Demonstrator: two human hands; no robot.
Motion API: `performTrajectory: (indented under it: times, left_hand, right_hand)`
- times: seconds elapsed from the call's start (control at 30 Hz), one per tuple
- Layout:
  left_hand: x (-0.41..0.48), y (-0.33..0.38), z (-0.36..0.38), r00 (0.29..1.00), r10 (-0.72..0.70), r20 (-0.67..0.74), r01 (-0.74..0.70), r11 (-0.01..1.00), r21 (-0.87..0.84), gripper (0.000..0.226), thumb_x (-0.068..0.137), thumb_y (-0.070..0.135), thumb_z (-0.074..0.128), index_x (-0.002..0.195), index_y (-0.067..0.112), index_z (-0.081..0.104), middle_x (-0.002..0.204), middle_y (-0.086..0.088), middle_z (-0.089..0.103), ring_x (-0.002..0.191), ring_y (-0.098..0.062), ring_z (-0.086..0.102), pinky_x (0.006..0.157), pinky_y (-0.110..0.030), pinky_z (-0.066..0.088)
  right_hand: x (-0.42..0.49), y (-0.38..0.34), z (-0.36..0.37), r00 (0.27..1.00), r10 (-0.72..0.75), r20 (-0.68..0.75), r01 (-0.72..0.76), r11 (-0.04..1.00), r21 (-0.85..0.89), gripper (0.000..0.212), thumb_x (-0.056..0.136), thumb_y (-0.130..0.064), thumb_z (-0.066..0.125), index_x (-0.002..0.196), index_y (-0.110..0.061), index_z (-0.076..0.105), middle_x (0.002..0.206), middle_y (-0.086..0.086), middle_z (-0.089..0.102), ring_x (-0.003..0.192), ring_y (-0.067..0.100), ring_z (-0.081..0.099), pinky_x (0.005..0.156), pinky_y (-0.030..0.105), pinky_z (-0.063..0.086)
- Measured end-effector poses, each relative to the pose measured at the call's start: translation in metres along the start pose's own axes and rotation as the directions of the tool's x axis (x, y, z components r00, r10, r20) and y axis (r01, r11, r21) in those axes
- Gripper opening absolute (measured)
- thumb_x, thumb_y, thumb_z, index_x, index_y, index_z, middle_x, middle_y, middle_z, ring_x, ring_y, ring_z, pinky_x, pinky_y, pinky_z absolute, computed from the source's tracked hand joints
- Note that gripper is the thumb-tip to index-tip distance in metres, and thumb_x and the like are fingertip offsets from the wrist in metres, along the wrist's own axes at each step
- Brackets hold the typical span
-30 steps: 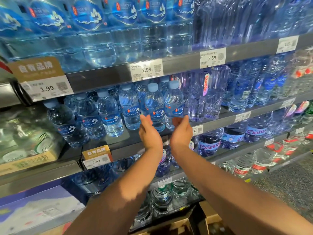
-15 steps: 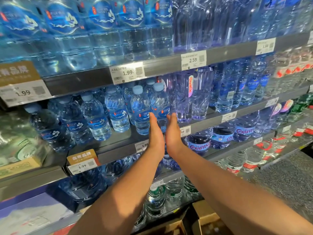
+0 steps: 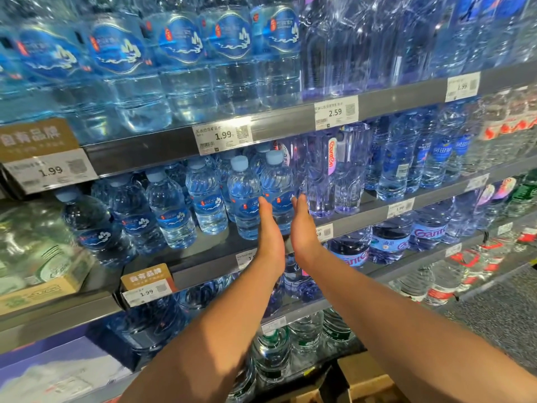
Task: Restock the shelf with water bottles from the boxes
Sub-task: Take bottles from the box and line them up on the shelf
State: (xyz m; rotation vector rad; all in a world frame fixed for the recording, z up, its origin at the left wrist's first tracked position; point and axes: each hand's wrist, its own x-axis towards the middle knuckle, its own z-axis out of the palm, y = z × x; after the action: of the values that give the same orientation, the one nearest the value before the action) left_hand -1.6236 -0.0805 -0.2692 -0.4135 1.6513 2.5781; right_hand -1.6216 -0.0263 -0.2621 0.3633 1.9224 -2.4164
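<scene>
Small water bottles with pale blue caps and blue labels stand in a row on the grey middle shelf (image 3: 203, 264). Both my arms reach to the rightmost front bottle (image 3: 277, 184). My left hand (image 3: 270, 237) lies flat against its left side, between it and the neighbouring bottle (image 3: 243, 199). On the bottle's right side my right hand (image 3: 303, 228) is flat too. The palms face each other with straight fingers, and the fingertips touch the bottle's lower body. Neither hand curls round anything.
Tall clear Ganten bottles (image 3: 331, 173) stand just right of my right hand. Large blue-labelled bottles (image 3: 180, 62) fill the shelf above. Price tags (image 3: 222, 138) hang on the shelf rails. More bottles fill the lower shelves, and a cardboard box (image 3: 369, 388) sits on the floor below.
My hands have closed in from a wider gap and pushed forward, now flanking the rightmost small bottle. The view has shifted right and nearer to the shelf.
</scene>
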Motion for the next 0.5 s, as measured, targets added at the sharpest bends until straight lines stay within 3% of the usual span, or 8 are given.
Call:
performTrajectory:
  times: [0.17,0.23,0.37,0.5]
  left_hand:
    - [-0.0032,-0.0047,-0.0003,0.999,0.026,-0.019,-0.026,0.999,0.018,0.070,0.088,0.071,0.032,0.143,0.029,0.040,0.153,0.009,0.031,0.141,-0.013,0.028,0.116,-0.045,0.024]
    - [-0.0028,-0.0051,0.0014,0.999,0.023,-0.030,-0.023,1.000,0.011,0.069,0.088,0.070,0.034,0.141,0.028,0.044,0.149,0.009,0.037,0.137,-0.012,0.035,0.114,-0.041,0.029]
    - [0.0000,-0.0024,0.0013,0.999,0.018,-0.045,-0.018,1.000,0.012,0.054,0.089,0.067,0.035,0.123,0.030,0.054,0.127,0.012,0.047,0.121,-0.009,0.045,0.108,-0.037,0.035]
    - [0.0016,-0.0050,-0.0029,0.999,0.023,-0.047,-0.021,0.999,0.047,0.066,0.090,0.068,0.031,0.141,0.028,0.043,0.150,0.006,0.035,0.139,-0.012,0.031,0.115,-0.044,0.027]
  right_hand:
    - [-0.0016,-0.0018,0.0008,1.000,0.013,-0.007,-0.013,0.999,0.033,0.057,0.102,-0.050,0.021,0.146,-0.018,0.036,0.151,0.000,0.037,0.138,0.016,0.034,0.094,0.025,0.027]
    - [-0.0030,-0.0001,0.0034,0.999,0.000,-0.034,0.001,0.999,0.032,0.056,0.102,-0.049,0.023,0.146,-0.017,0.038,0.151,0.000,0.037,0.136,0.015,0.035,0.100,0.027,0.028]
    - [-0.0036,-0.0005,0.0059,1.000,0.005,-0.031,-0.004,0.999,0.046,0.052,0.103,-0.046,0.025,0.143,-0.016,0.043,0.146,0.001,0.043,0.128,0.012,0.041,0.099,0.027,0.031]
    - [-0.0012,-0.0043,0.0041,0.999,0.031,0.014,-0.031,0.999,0.038,0.052,0.103,-0.046,0.023,0.145,-0.019,0.039,0.146,0.000,0.041,0.120,0.008,0.039,0.092,0.025,0.029]
